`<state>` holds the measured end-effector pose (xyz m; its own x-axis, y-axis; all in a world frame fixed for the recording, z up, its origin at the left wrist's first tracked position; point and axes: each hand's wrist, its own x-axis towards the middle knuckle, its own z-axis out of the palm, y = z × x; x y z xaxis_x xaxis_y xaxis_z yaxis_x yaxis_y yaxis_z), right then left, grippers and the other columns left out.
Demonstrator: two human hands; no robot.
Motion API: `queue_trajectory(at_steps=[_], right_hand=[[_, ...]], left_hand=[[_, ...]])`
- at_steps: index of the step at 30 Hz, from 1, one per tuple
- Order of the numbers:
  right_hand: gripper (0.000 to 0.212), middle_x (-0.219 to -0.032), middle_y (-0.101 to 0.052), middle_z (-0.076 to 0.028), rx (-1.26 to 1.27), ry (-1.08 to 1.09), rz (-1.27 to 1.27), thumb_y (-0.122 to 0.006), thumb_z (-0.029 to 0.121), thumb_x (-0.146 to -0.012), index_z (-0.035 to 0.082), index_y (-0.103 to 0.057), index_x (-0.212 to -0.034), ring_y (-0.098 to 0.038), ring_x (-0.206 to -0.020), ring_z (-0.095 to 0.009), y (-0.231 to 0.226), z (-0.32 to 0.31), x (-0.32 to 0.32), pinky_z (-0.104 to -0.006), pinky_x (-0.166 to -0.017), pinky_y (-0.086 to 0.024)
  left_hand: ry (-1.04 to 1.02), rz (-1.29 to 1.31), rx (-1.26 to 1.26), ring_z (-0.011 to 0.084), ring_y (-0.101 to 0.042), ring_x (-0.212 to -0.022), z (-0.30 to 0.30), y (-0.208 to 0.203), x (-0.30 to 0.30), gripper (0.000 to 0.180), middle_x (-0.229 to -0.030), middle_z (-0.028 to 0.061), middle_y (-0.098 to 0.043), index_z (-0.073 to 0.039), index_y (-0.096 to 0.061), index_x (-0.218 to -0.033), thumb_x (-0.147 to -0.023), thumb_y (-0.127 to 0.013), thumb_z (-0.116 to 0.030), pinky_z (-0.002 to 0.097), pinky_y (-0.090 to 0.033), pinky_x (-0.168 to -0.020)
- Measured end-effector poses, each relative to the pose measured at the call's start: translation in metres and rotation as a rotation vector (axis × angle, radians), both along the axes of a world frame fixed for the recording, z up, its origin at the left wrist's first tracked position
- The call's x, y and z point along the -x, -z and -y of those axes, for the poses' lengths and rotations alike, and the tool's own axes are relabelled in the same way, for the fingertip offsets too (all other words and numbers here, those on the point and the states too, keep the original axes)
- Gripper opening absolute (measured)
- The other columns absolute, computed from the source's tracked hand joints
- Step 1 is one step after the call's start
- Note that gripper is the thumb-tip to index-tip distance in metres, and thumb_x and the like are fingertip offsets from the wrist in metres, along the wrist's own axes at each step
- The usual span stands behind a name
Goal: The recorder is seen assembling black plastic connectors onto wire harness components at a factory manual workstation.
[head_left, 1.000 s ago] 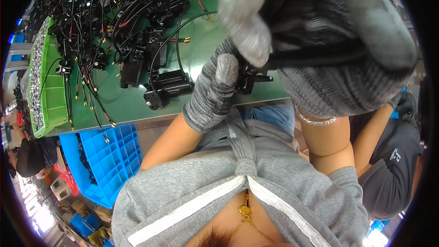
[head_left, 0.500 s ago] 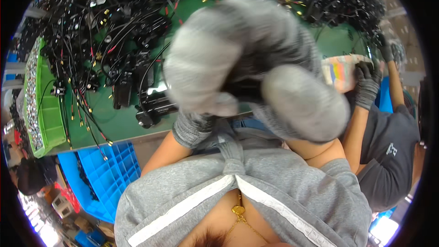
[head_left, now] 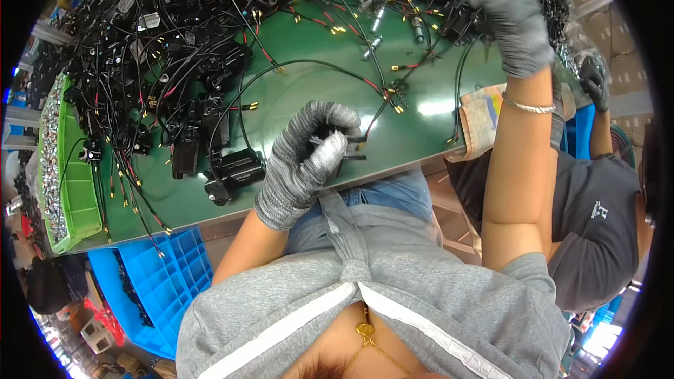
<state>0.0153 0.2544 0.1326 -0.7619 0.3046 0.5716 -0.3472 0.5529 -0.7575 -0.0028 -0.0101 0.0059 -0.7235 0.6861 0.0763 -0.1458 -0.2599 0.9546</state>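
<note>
Curling tight, the left hand [head_left: 307, 163] clamps a black pronged fitting [head_left: 353, 146], likely light, stiff, best held mid-body, and whether the blurred right hand [head_left: 507, 15] grips anything I can't tell!

The blurred right hand [head_left: 508, 15] is cut by the top edge.

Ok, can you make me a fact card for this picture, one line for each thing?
Left grip: gloved, curled round a black part
Right grip: gloved, blurry, near black cabled parts; can't tell if holding anything
Table: green
Far left: green tray with small shiny pieces
Below table: blue crate
Right side: co-worker, dark shirt
</note>
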Motion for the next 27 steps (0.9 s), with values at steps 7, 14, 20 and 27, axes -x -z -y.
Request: queue_trajectory(at_steps=[7,14,20,27], right_hand=[[0.014,-0.084,-0.069,-0.011,-0.758,0.276,0.528,-0.07,0.022,-0.077,0.014,-0.074,-0.088,-0.062,-0.081,-0.028,0.051,0.004,0.082,-0.0372,-0.083,-0.049],[0.018,-0.086,-0.07,-0.013,-0.741,0.191,0.599,-0.066,0.023,-0.078,0.015,-0.073,-0.093,-0.065,-0.088,-0.03,0.04,0.0,0.135,-0.0356,-0.086,-0.049],[0.016,-0.089,-0.07,-0.008,-0.864,0.322,0.721,-0.067,0.024,-0.083,0.014,-0.072,-0.095,-0.066,-0.083,-0.025,0.034,-0.083,0.12,-0.0383,-0.079,-0.051],[0.028,-0.136,-0.053,-0.009,-1.197,0.418,0.846,-0.072,0.024,-0.081,0.022,-0.07,-0.109,-0.051,-0.122,-0.029,0.052,-0.057,0.095,-0.0371,-0.106,-0.039]], left_hand=[[0.115,0.075,-0.149,0.0161,-0.057,-0.079,0.004,0.002,0.007,0.019,-0.088,0.01,-0.06,-0.002,-0.059,-0.1,-0.086,-0.062,-0.015,0.0297,-0.048,-0.07],[0.164,-0.028,-0.132,0.0175,-0.056,-0.09,0.007,0.003,0.011,0.019,-0.098,0.009,-0.058,-0.001,-0.061,-0.1,-0.087,-0.061,-0.015,0.0315,-0.045,-0.083],[0.221,-0.131,-0.117,0.0198,-0.055,-0.099,0.008,0.006,0.015,0.018,-0.101,0.0082,-0.057,-0.003,-0.062,-0.101,-0.089,-0.059,-0.016,0.0345,-0.043,-0.092],[0.193,0.05,-0.14,0.0162,-0.055,-0.1,0.01,0.005,0.009,0.024,-0.103,0.006,-0.057,-0.004,-0.059,-0.107,-0.087,-0.06,-0.017,0.0326,-0.044,-0.091]])
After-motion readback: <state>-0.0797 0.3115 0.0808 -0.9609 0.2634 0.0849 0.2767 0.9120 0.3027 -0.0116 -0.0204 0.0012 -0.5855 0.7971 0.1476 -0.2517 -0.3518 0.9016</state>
